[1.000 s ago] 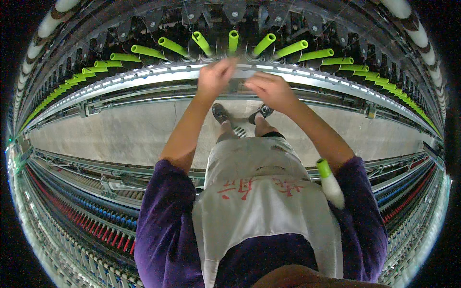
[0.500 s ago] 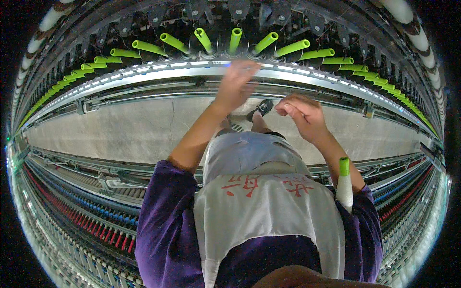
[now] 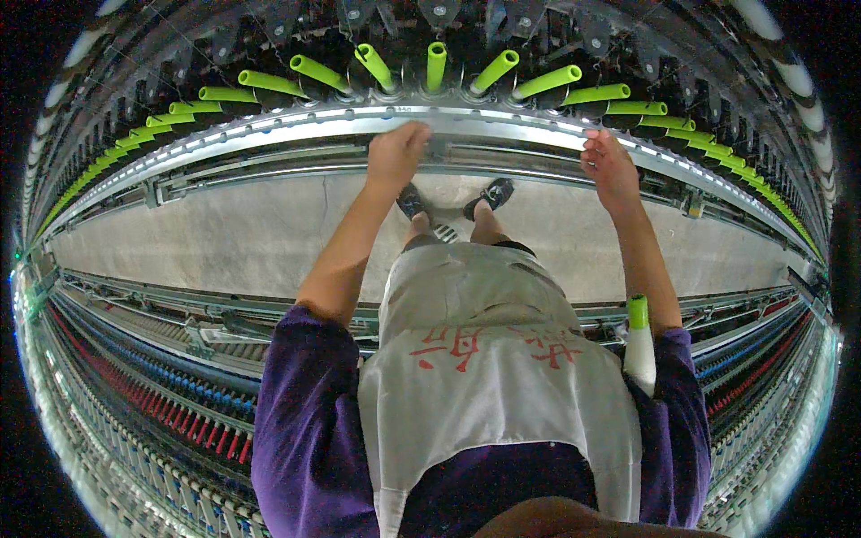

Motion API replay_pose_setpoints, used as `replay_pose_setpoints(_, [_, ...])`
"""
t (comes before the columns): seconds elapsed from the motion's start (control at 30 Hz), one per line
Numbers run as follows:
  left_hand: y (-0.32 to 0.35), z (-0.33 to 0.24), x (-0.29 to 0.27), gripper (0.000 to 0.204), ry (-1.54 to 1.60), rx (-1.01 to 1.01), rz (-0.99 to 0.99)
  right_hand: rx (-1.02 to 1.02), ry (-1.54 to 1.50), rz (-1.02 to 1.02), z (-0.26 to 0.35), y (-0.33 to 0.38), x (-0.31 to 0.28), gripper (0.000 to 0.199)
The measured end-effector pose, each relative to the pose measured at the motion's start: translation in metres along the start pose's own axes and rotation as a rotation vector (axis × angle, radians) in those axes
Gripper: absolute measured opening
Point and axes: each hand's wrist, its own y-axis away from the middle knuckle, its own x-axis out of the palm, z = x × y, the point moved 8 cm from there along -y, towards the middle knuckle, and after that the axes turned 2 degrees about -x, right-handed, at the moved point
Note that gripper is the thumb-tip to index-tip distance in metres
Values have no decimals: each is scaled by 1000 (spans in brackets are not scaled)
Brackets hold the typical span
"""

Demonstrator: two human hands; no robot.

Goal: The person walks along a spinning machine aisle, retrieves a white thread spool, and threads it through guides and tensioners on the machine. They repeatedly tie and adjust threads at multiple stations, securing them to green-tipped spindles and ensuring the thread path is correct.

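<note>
Left hand (image 3: 397, 156) and right hand (image 3: 613, 172) hover over the rail's (image 3: 296, 136) near edge, fingers curled; I cannot tell whether either grip holds anything. Green tubes (image 3: 436, 70) line its far edge, spaced presumably for finger access.

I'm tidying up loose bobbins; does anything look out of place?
Yes, perhaps: a green-topped white bobbin sits by the right edge of the apron, apart from the row of green tubes.

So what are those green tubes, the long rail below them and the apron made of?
The green tubes look like plastic: one even bright colour, smooth, perhaps slightly glossy. The rail looks like metal, silvery with bright reflections. The apron seems cloth, softly creased; cotton or synthetic, I can't tell.
</note>
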Motion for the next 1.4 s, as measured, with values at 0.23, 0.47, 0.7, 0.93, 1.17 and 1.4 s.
replay_pose_setpoints(0.23, [-35, 30, 30, 15, -239, -6, -260, 43, 51, -138, -49, -45, -21, 30])
replay_pose_setpoints(0.47, [-31, 25, 22, 9, -276, 31, -266, -35, 149, -110, -31, -33, -4, 32])
replay_pose_setpoints(0.7, [-14, -11, -16, 19, 744, -490, 50, -617, 495, 403, 25, 43, 131, 29])
replay_pose_setpoints(0.93, [-53, -76, -30, 14, 228, 283, -273, -752, 1098, 601, 14, 37, 213, 22])
replay_pose_setpoints(1.17, [54, 61, -12, 21, -71, -173, -149, -542, 858, 383, 69, 103, 129, 24])
replay_pose_setpoints(1.4, [13, 45, 56, 47, 223, -214, -131, -537, 698, 355, 87, 137, 143, 25])
